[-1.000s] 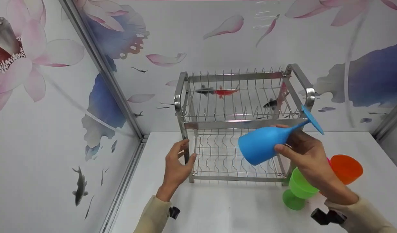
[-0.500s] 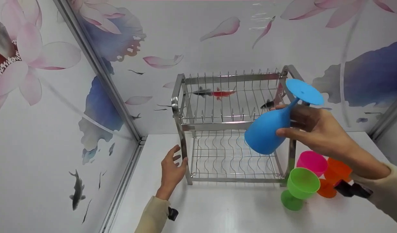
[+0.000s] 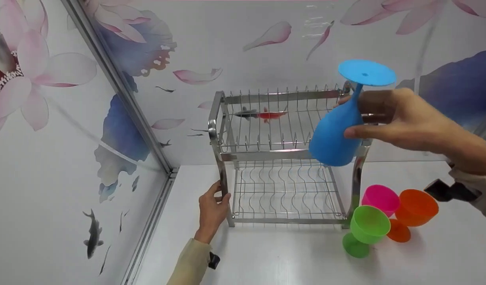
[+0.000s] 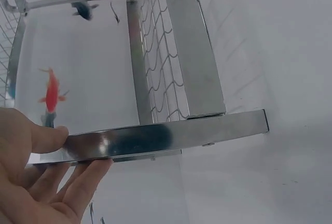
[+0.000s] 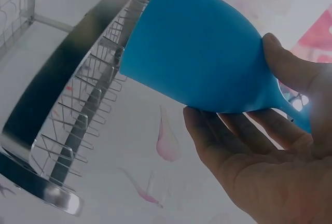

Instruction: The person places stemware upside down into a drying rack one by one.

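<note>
by the rack's (image 3: 262, 156) upper right end, the right hand (image 3: 401, 118) pinches the tilted, mouth-down blue goblet (image 3: 336, 132); the left hand (image 3: 213, 209) grips the rack's left post (image 3: 222, 174).

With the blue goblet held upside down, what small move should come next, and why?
Probably ease the blue goblet down toward the upper tier of the rack: the right hand holds it base up, mouth down, near that tier's right end, and the left hand grips the left post, which should help steady everything.
</note>
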`<action>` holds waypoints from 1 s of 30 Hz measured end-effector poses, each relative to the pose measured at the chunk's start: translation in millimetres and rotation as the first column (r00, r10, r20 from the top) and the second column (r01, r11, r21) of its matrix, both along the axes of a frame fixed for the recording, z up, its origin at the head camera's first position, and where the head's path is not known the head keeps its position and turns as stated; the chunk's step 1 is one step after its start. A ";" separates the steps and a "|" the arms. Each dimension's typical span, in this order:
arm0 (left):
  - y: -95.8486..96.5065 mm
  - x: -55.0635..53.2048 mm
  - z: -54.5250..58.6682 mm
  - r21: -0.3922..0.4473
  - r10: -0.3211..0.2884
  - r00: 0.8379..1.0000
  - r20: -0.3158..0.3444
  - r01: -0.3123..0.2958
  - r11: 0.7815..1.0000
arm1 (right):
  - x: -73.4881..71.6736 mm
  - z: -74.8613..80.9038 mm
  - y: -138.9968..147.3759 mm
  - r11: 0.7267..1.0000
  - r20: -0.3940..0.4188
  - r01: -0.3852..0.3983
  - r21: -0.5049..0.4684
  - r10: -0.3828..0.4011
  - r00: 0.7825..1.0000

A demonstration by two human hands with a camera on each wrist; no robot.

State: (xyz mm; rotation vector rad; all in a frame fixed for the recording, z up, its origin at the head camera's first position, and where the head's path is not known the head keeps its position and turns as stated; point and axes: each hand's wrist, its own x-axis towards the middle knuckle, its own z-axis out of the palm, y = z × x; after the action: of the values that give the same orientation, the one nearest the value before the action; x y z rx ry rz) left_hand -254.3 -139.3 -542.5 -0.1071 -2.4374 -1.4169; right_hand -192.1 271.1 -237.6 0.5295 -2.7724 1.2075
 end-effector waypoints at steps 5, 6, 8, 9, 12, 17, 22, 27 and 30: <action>-0.3 0.1 -2.8 -0.013 0.018 1.000 -0.008 -0.018 1.000 | -18.2 14.4 -1.8 0.999 0.013 0.025 0.032 -0.025 1.000; -0.3 0.4 -3.3 -0.015 0.020 1.000 -0.012 -0.021 1.000 | -22.9 15.9 -2.0 0.999 0.011 0.022 0.031 -0.022 1.000; 0.0 0.4 -4.0 -0.016 0.019 1.000 -0.015 -0.019 1.000 | -32.1 18.1 -1.2 0.999 0.000 0.019 0.026 -0.019 1.000; 0.3 0.5 -4.2 -0.016 0.018 1.000 -0.014 -0.018 1.000 | -36.8 18.7 -0.4 1.000 -0.005 0.018 0.022 -0.018 1.000; 1.1 0.6 -5.5 -0.015 0.015 1.000 -0.016 -0.015 1.000 | -50.5 18.7 2.9 1.000 -0.006 0.027 0.014 -0.027 1.000; 2.0 -1.0 -6.1 -0.008 0.005 1.000 -0.024 -0.005 1.000 | -70.2 16.9 9.4 0.999 -0.004 0.052 0.009 -0.052 0.999; 1.5 -2.0 -5.9 -0.003 0.003 0.999 -0.038 -0.004 1.000 | -88.0 15.0 10.3 0.997 -0.012 0.069 0.035 -0.069 0.998; 0.7 -1.7 -7.4 -0.015 0.006 0.999 -0.045 -0.007 1.000 | -103.5 8.5 9.4 0.997 -0.006 0.067 0.038 -0.067 0.998; 0.4 -1.1 -7.8 -0.017 0.001 0.999 -0.052 -0.002 1.000 | -111.5 3.0 9.2 0.996 0.007 0.075 0.040 -0.075 0.997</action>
State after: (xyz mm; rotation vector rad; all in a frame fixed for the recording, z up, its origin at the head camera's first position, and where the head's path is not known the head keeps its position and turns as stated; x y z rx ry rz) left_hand -255.4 -139.0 -550.3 -0.1442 -2.4068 -1.3757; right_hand -303.6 280.3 -234.6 0.4203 -2.8019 1.1441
